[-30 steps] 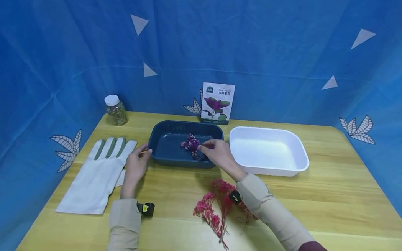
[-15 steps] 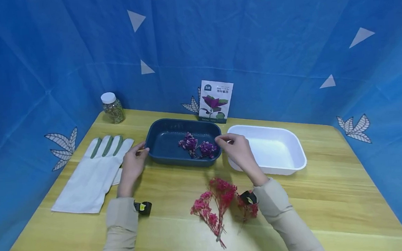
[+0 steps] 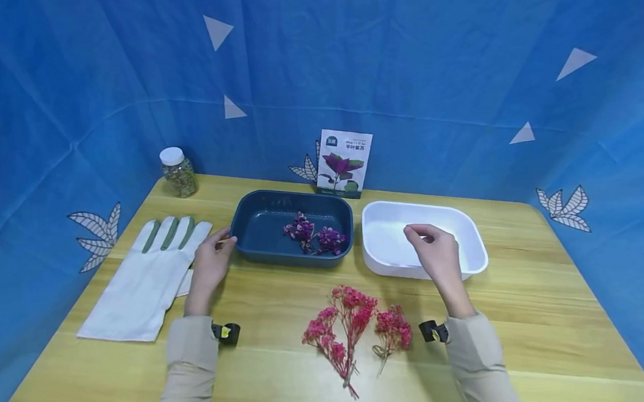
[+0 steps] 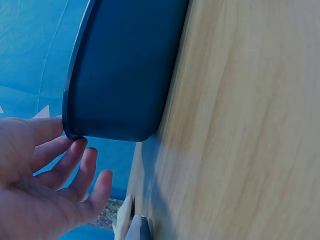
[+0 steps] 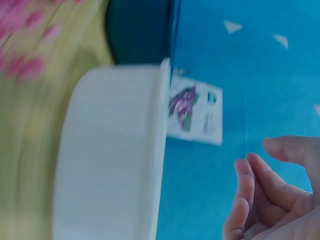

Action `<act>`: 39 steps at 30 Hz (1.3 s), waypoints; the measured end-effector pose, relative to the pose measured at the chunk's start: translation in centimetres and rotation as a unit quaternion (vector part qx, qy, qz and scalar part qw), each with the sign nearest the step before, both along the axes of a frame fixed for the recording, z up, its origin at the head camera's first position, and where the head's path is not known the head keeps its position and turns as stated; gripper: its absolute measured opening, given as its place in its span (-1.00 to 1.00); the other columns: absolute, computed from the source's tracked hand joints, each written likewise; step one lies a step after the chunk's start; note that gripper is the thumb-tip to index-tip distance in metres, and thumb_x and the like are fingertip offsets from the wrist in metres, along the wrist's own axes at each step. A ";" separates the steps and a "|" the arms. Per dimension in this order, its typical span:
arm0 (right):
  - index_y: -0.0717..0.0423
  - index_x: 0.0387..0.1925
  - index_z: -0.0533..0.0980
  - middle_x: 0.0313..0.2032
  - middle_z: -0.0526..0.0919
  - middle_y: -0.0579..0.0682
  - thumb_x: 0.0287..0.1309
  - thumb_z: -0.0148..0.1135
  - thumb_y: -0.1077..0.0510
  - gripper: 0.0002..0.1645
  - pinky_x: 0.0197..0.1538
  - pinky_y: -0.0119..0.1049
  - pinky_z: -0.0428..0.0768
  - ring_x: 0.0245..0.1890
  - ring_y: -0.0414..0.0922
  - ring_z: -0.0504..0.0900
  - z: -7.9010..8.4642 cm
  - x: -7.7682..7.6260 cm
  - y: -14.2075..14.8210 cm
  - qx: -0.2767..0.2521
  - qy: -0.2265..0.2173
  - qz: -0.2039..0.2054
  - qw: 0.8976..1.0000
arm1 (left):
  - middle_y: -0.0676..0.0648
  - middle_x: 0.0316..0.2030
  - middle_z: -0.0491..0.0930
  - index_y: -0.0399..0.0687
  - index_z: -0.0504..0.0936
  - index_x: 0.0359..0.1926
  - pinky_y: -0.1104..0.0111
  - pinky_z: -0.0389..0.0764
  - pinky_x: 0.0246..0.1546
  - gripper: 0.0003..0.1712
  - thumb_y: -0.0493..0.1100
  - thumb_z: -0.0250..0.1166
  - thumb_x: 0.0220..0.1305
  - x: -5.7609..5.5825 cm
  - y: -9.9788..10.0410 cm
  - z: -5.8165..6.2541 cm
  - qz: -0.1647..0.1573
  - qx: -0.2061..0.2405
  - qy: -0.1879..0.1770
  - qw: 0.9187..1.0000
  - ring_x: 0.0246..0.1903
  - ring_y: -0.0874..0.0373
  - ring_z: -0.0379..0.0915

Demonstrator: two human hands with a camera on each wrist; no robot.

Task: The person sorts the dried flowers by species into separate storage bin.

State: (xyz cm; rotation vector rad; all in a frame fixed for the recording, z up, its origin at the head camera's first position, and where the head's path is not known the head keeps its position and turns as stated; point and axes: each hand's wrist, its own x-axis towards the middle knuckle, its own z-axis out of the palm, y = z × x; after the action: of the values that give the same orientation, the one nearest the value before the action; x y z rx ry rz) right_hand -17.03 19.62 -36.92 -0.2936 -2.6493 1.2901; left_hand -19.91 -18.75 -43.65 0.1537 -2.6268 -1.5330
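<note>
My left hand [image 3: 211,264] is at the left end of a dark blue tray [image 3: 289,258], thumb and forefinger pinching its rim. In the left wrist view the other fingers curve loosely beneath the tray's [image 4: 125,70] rim. Two purple dried flower clusters [image 3: 299,228] lie inside, towards the right. My right hand [image 3: 438,252] hovers over the white tray [image 3: 381,265], fingers loosely bent and holding nothing. The right wrist view shows a gap between thumb and fingertips of this hand [image 5: 275,195]. Nearer me lie pink dried flower sprigs [image 3: 356,309] and a smaller pink sprig [image 3: 392,329].
White gloves [image 3: 134,292] with green stripes lie at the left. A white-lidded jar [image 3: 179,173] stands in the back left corner. Behind the dark tray, a seed packet [image 3: 344,163] leans on the blue curtain [image 3: 429,47].
My right hand let go of a purple flower cluster in the dark tray, then moved right over the white tray. My left hand stayed at the rim. The smaller pink sprig came into full view.
</note>
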 end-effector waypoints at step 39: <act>0.32 0.21 0.39 0.06 0.47 0.28 0.33 -0.03 -0.06 -0.39 -0.17 -0.31 0.37 -0.09 0.01 0.44 -5.8 3.1 11.3 -0.067 -0.070 -0.194 0.976 | -0.22 0.09 0.50 -0.25 0.51 0.16 0.12 0.45 0.11 -0.60 -0.17 0.16 0.37 5.0 8.2 3.2 -0.103 0.097 0.038 0.989 0.08 -0.03 0.40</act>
State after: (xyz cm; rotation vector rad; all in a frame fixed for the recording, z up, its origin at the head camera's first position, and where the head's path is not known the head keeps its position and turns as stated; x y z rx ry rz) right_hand -13.88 30.93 -42.75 -0.9004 -2.4432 1.3530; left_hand -14.90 -10.55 -40.40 -0.1653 -2.4967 -1.8205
